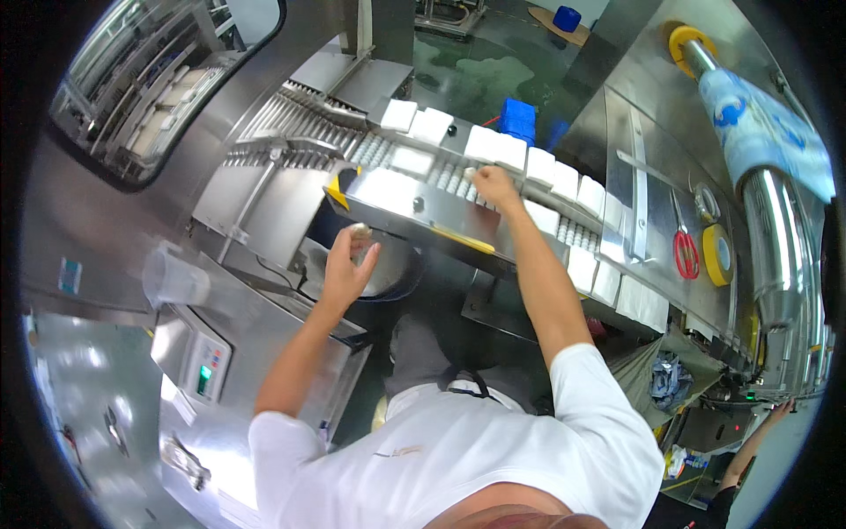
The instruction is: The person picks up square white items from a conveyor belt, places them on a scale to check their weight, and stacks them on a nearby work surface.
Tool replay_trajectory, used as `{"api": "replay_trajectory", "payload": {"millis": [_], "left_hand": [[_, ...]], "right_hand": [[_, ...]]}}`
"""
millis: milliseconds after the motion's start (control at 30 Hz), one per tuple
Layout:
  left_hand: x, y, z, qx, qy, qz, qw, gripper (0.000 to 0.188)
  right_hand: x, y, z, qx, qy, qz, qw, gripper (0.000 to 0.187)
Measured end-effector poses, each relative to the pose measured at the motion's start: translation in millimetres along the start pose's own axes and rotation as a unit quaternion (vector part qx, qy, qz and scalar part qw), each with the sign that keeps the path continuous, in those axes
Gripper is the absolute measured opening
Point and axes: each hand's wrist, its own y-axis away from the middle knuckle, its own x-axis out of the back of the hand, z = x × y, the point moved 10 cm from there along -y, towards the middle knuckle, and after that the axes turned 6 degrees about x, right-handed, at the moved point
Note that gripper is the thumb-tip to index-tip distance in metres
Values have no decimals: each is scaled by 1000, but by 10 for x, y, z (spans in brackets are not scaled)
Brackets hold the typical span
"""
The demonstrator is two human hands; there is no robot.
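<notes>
White packs [482,144] beyond the right hand [495,187], apparently being lined up. Curled loosely, cannot tell on what; likewise for the left hand [345,273]. Probably calls next for light nudging along the conveyor [374,151].

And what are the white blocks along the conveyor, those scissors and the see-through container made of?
White blocks: matte-looking with rounded corners, perhaps tissue or cloth. Scissors: probably steel blades, grey and shiny; red handles, likely plastic by their even colour. Container: probably plastic, smooth and slightly cloudy.
</notes>
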Motion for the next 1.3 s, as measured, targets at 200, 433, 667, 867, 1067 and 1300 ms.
{"api": "replay_trajectory", "payload": {"millis": [200,433,667,867,1067,1300], "left_hand": [[1227,-1010,343,7,5,77,997,34],[916,-1525,-63,82,151,-10,985,51],[160,-1698,480,256,414,-140,862,36],[778,-1462,-181,245,356,20,902,42],[2073,-1622,-783,250,314,178,899,29],[2771,-1117,-1811,232,238,537,775,47]], "right_hand": [[-588,-1025,-582,-216,65,129,966,64],[-393,-916,-856,-140,-203,166,955,49],[-753,-130,-2265,-59,-455,-49,887,34],[-957,-594,-1412,-117,-227,-24,967,35],[-689,-1232,-907,-155,250,124,948,66],[-821,-1262,-755,-201,-101,130,966,48]]}}
